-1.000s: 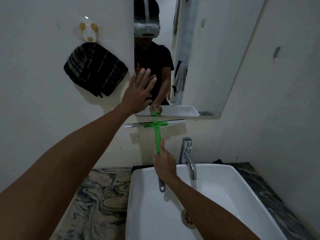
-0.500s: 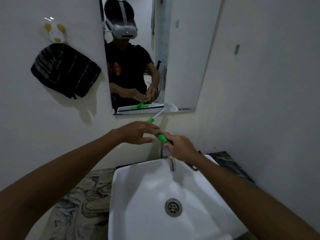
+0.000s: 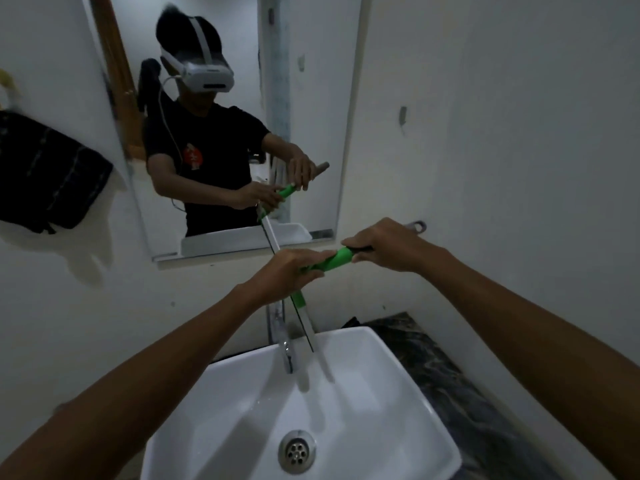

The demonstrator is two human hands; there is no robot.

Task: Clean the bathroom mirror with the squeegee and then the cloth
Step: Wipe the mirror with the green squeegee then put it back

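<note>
Two bare hands hold one squeegee [image 3: 337, 258] out over the basin. The right hand [image 3: 388, 245] is wrapped round the dark end of its handle, fingers curled closed, and a grey hanging loop pokes out past the knuckles. The left hand [image 3: 289, 271] clasps the smooth green plastic shaft near the head, fingers laid along it. The handle runs nearly level between the two hands. The long thin blade bar, metal with a dark rubber edge, crosses below the left hand and slants down toward the basin, its lower end hanging just beside the faucet [image 3: 282, 336] and above the sink's back rim.

The faucet is a chrome column with a downturned spout. The sink [image 3: 398, 393] beneath is a white, glossy, square-cornered vessel basin; inside it sits only a round metal drain [image 3: 297, 452] with small holes. It stands on a dark marbled stone bench [image 3: 460, 382].

Behind the hands the frameless rectangular mirror [image 3: 318, 98] hangs on the plain white wall, and the squeegee is held clear of the glass, near its lower edge. To the left a dark striped cloth [image 3: 48, 174] hangs bunched from a wall hook, well apart from both hands.
</note>
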